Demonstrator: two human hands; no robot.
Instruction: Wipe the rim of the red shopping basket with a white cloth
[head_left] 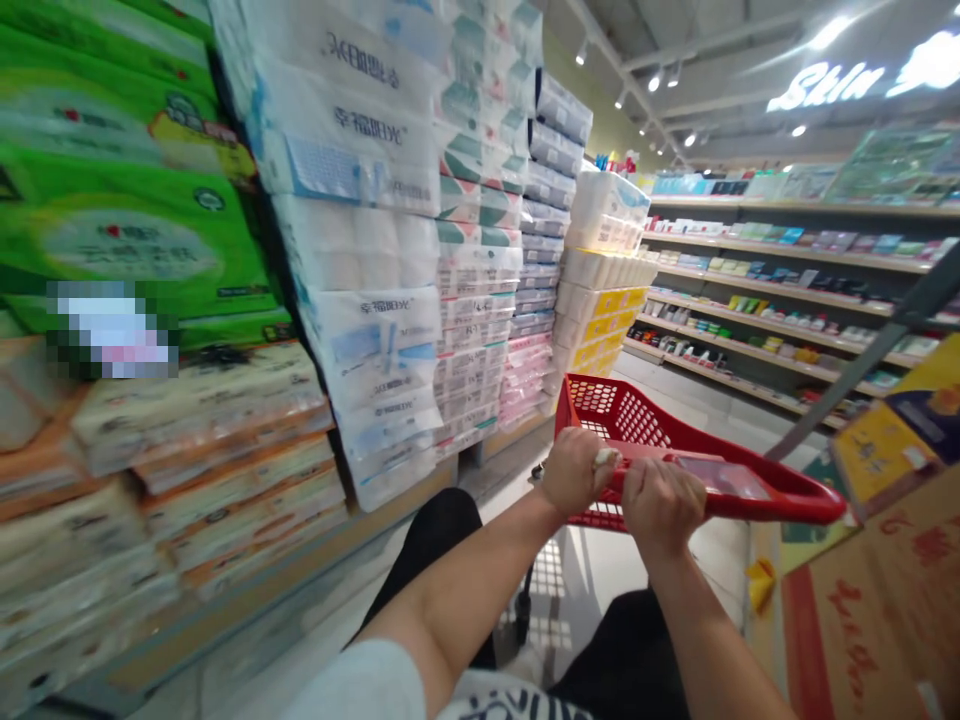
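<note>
- While both hands grip close together on the handle, the red perforated-plastic shopping cart (806, 492) sits ahead of the person, in the aisle between stacked goods; it could swing askew, I judge, since such a narrow grip gives little steering leverage.
- The left hand (571, 472) has its fingers curled around the bar, and the right hand (664, 500) is clamped on it just beside.
- The cart's right rim could catch the yellow printed box (874, 455) or the slanting grey metal bar (847, 365) if it veers right.
- A drift left could knock the tall stack of white plastic-wrapped paper rolls (390, 250), whose soft packs might topple or tear.
- The black caster (523, 605) is near the person's legs, so a short stride could bring a foot against it.
- A small whitish bit shows at the left thumb; I cannot tell what it is.
- The hands hide part of the handle, and much of the basket floor is out of sight.
- Blur softens the left-hand packs, a pixelated patch covers one spot there, and the brown cardboard carton (862, 620) is cut off.
</note>
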